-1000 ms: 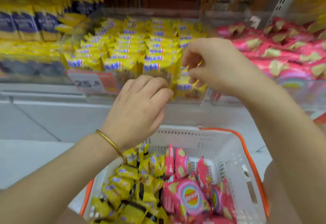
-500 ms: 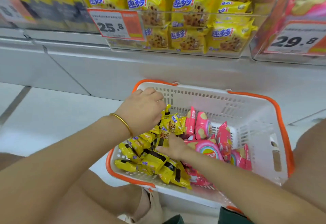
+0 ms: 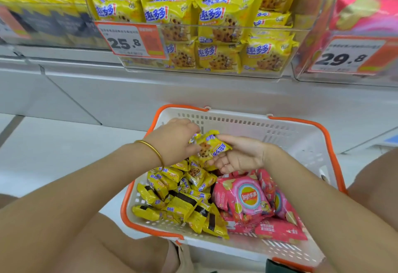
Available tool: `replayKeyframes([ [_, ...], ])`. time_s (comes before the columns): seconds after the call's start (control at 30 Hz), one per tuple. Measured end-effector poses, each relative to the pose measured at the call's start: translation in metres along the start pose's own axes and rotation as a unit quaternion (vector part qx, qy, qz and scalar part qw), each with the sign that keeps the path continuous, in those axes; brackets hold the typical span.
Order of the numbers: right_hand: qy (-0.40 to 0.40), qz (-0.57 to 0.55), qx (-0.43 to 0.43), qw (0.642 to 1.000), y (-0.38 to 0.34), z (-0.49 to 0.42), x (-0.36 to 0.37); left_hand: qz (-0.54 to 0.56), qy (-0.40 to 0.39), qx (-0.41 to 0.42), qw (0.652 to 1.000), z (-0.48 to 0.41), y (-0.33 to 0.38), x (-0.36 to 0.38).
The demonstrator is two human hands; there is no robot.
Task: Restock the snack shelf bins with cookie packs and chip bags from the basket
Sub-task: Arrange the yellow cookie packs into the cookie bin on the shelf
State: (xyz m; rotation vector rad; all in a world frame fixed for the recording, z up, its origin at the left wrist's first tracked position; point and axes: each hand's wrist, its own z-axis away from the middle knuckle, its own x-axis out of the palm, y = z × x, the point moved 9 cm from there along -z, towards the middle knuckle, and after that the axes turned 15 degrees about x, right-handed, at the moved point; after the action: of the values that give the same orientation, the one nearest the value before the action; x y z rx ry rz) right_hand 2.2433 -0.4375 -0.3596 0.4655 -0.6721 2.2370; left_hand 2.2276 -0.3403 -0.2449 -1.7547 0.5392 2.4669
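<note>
A white basket with an orange rim (image 3: 301, 141) sits on the floor below the shelf. Several yellow cookie packs (image 3: 176, 199) lie in its left half and pink chip bags (image 3: 249, 199) in its right half. Over the basket, my right hand (image 3: 243, 156) holds a yellow cookie pack (image 3: 212, 144) between thumb and fingers, palm up. My left hand (image 3: 174, 141), with a gold bangle on the wrist, pinches the same pack's left end. Above, a clear bin of yellow cookie packs (image 3: 215, 25) stands beside a clear bin of pink chip bags (image 3: 361, 5).
Price tags reading 25.8 (image 3: 131, 41) and 29.8 (image 3: 349, 56) hang on the bin fronts. Another bin with yellow and dark packs (image 3: 43, 14) is at the left. The grey shelf base (image 3: 129, 92) runs behind the basket. My knees flank it on the pale floor.
Both hands came down from the cookie bin into the basket. My right hand has lifted a cookie pack out of the pile, and my left hand now pinches its end.
</note>
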Motion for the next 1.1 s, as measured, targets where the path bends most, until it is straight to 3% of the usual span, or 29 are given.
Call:
replayKeyframes([
  [0.17,-0.043,0.018,-0.06,0.997,-0.015,0.038,0.018,0.156,0.038,-0.026,0.987,-0.013,0.011,-0.018],
  [0.33,0.061,0.002,-0.177,0.982,-0.043,0.08,0.001,0.212,0.061,-0.028,0.975,-0.02,0.016,-0.039],
  [0.5,0.093,-0.065,-0.345,0.932,-0.065,0.134,0.01,0.388,0.192,-0.035,0.901,-0.026,0.023,-0.067],
  [0.67,0.28,-0.002,-0.494,0.823,-0.091,0.208,0.022,0.306,0.359,0.039,0.881,-0.024,0.043,-0.129],
  [0.73,0.386,0.04,-0.549,0.74,-0.108,0.258,0.031,0.207,0.44,0.074,0.871,-0.014,0.052,-0.162],
  [0.8,0.498,0.079,-0.575,0.644,-0.127,0.307,0.045,0.059,0.466,0.087,0.878,-0.009,0.061,-0.185],
  [0.87,0.624,0.15,-0.522,0.561,-0.151,0.336,0.059,-0.056,0.452,0.092,0.886,-0.013,0.064,-0.194],
  [0.93,0.715,0.252,-0.406,0.511,-0.181,0.339,0.067,-0.132,0.41,0.092,0.898,-0.024,0.065,-0.192],
  [1.0,0.739,0.37,-0.281,0.487,-0.208,0.322,0.073,-0.171,0.37,0.081,0.91,-0.035,0.062,-0.184],
  [1.1,0.716,0.533,-0.095,0.44,-0.227,0.293,0.076,-0.191,0.34,0.066,0.919,-0.045,0.055,-0.176],
])
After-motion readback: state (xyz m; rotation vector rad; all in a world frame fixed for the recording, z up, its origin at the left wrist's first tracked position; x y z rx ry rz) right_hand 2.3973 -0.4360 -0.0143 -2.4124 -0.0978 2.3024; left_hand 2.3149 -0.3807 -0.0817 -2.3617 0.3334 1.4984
